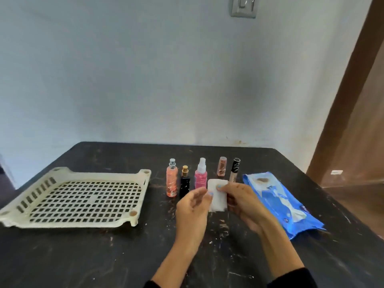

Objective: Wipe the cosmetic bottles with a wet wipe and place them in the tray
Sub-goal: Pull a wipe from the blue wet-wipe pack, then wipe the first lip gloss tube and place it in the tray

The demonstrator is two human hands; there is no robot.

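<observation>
Both hands hold a folded white wet wipe (217,201) above the table's middle. My left hand (192,208) pinches its left edge; my right hand (242,199) grips its right side with the thumb on top. Behind the wipe stands a row of cosmetic bottles: an orange spray bottle (172,181), a small black bottle with a gold cap (184,181), a pink spray bottle (200,177), a small peach bottle (222,166) and a concealer tube with a black cap (234,170). The cream perforated tray (83,198) lies at the left with nothing in it.
A blue wet-wipe pack (282,204) lies to the right of my hands, its flap open. The black table (83,256) is scuffed with white marks. A wall rises behind the table and a brown door frame (353,100) stands at the right.
</observation>
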